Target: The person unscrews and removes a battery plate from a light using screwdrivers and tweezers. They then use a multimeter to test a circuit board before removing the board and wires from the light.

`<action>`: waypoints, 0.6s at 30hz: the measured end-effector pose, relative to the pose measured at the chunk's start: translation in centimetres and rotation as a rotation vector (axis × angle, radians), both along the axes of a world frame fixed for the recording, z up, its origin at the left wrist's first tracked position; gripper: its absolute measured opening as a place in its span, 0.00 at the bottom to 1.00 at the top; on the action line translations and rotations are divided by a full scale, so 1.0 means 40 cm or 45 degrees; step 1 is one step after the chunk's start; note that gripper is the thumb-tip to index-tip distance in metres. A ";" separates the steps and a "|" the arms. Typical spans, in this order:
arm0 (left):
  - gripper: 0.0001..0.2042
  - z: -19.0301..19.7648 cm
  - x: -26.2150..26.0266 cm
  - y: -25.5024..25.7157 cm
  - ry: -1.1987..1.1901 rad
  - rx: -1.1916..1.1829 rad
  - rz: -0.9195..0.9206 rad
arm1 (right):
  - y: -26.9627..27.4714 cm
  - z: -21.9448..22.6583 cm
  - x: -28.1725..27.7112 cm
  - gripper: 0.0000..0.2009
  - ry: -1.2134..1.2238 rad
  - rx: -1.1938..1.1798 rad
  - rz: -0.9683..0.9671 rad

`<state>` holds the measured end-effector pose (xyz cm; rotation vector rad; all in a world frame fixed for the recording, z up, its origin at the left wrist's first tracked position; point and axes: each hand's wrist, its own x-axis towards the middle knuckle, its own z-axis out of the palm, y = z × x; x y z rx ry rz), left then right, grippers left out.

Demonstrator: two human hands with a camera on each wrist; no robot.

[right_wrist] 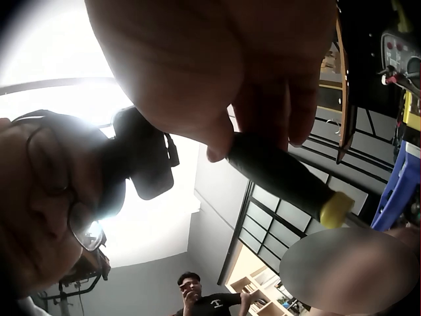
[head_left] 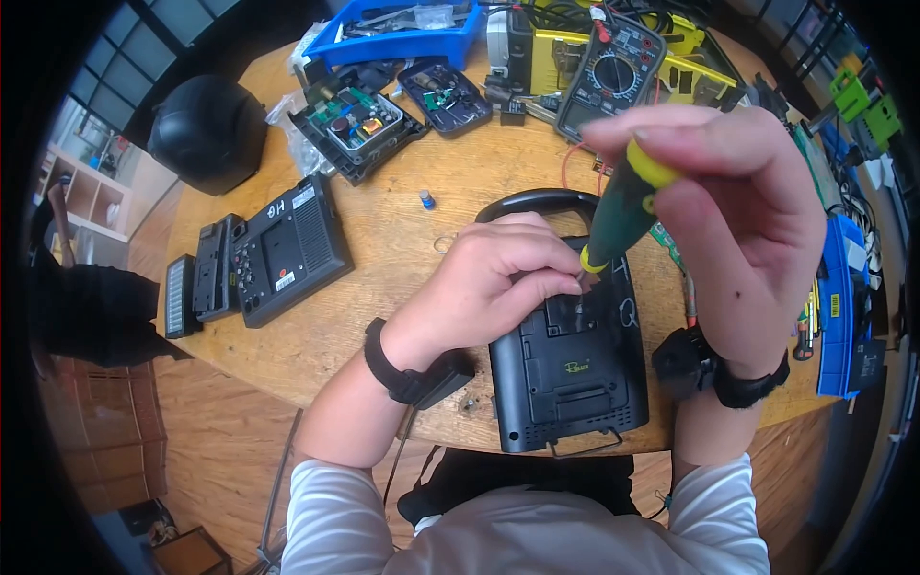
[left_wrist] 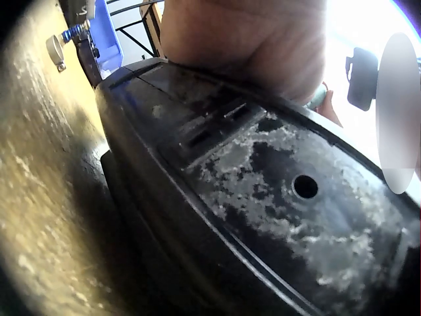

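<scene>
A black handled device (head_left: 599, 383) lies back side up at the table's front edge, its carry handle pointing away from me. My right hand (head_left: 743, 182) grips the top of a screwdriver (head_left: 616, 213) with a dark green handle and yellow ends. The screwdriver leans slightly, its shaft pointing down at a recess in the device's back. With thumb and forefinger, my left hand (head_left: 494, 278) pinches the shaft just below the lower yellow collar. The rest of this hand lies over the device's upper left side. Fingers hide the screwdriver's tip.
At left lies another black device (head_left: 295, 251), with an opened housing (head_left: 359, 129) behind it. A small blue-capped item (head_left: 426, 199) sits mid-table. Further back are a blue bin (head_left: 398, 38) and a multimeter (head_left: 613, 77). A blue tray (head_left: 839, 316) stands at right.
</scene>
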<state>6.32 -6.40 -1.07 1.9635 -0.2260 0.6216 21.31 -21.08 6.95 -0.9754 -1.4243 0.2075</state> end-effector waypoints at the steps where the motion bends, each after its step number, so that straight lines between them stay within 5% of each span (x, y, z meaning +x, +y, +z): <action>1: 0.04 -0.001 -0.001 -0.003 0.001 -0.030 0.029 | 0.010 -0.001 -0.010 0.18 -0.001 0.001 0.000; 3: 0.04 0.000 -0.004 -0.009 0.000 -0.062 0.055 | 0.030 0.000 -0.031 0.14 -0.160 0.262 -0.200; 8: 0.05 -0.009 -0.002 0.000 0.022 -0.029 0.046 | -0.004 0.004 -0.003 0.19 -0.152 0.020 -0.113; 10: 0.05 -0.010 -0.001 -0.001 0.034 -0.049 0.045 | 0.007 -0.003 -0.012 0.21 0.284 -0.049 0.180; 16: 0.05 -0.003 -0.009 -0.013 0.100 -0.116 0.098 | 0.022 -0.017 -0.013 0.18 -0.022 0.091 -0.063; 18: 0.05 -0.005 -0.008 -0.013 0.154 -0.136 0.101 | 0.011 -0.005 -0.031 0.19 0.085 0.014 -0.031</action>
